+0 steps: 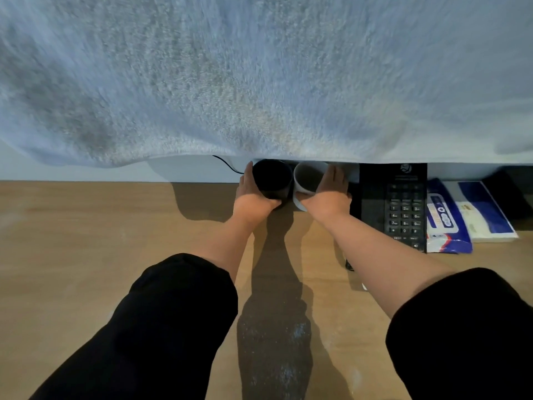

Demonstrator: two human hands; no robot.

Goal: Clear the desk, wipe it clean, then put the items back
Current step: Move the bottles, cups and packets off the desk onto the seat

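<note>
A pale blue-white terry cloth point(259, 76), fuzzy and blurred, is hanging close in front of your view and covering the whole upper half. Below it the desk point(86, 255) is stretching wide: smooth, matte, light-brown wood grain, with fine pale specks showing in the shadow between your arms. Your black sleeves are sitting pushed up to the elbows, with both forearms bare and reaching to the back edge by the pale wall point(173, 171).

At right rear, a flat rectangular black telephone point(401, 203) with a white-numbered keypad is lying on the desk. Just beside it, two soft plastic-wrapped tissue packs, one blue and white point(444, 223) and one white with a blue band point(487, 215), are lying side by side.

Two round cups are standing upright at the back centre, touching or nearly so. Your left hand point(253, 197) is gripping the matte black cup point(272, 180), fingers along its left side and thumb wrapping its near base. Your right hand point(328, 194) is holding the glossy white cup point(307, 177), palm pressing its right side and thumb hooking round the front. A thin black cable point(227, 166) is curving down the wall behind the left hand.
</note>
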